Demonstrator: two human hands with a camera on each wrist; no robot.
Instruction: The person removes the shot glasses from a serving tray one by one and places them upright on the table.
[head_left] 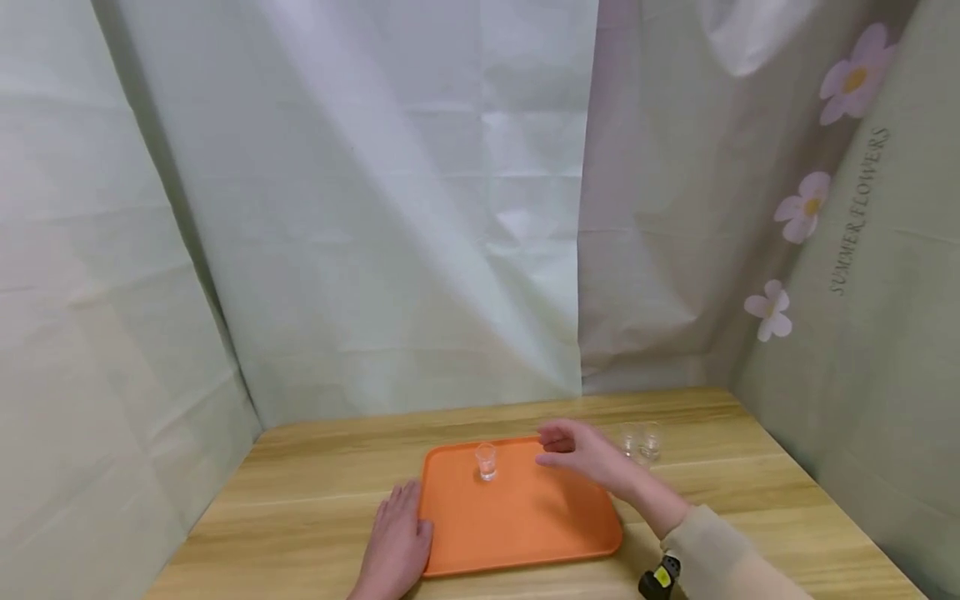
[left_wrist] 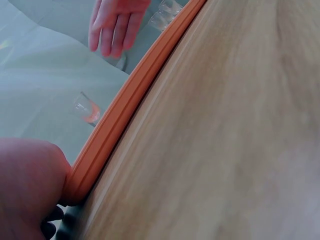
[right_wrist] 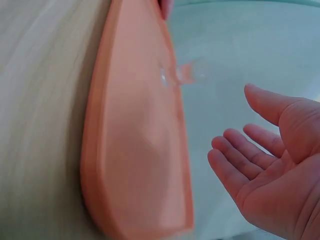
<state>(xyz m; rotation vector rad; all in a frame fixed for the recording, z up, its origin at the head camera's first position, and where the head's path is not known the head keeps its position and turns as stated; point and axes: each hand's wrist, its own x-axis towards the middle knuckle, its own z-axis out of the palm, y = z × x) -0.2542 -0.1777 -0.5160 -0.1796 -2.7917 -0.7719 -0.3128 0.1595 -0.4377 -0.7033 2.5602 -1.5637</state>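
Note:
A small clear shot glass [head_left: 487, 463] stands upright near the back of an orange tray [head_left: 517, 521]. My left hand [head_left: 397, 533] rests against the tray's left edge with its fingers stretched forward. In the left wrist view, part of that hand [left_wrist: 30, 185] touches the tray's rim [left_wrist: 117, 120]. Over the back right of the tray hovers my right hand [head_left: 588, 454], holding nothing. The right wrist view shows its fingers [right_wrist: 240, 155] loosely bent and the thumb apart, away from the shot glass [right_wrist: 186, 73].
More clear shot glasses [head_left: 649, 442] stand close together on the wooden table [head_left: 322, 492], right of the tray behind my right forearm, which may hide some. Pale cloth [head_left: 375, 250] hangs behind the table and at both sides.

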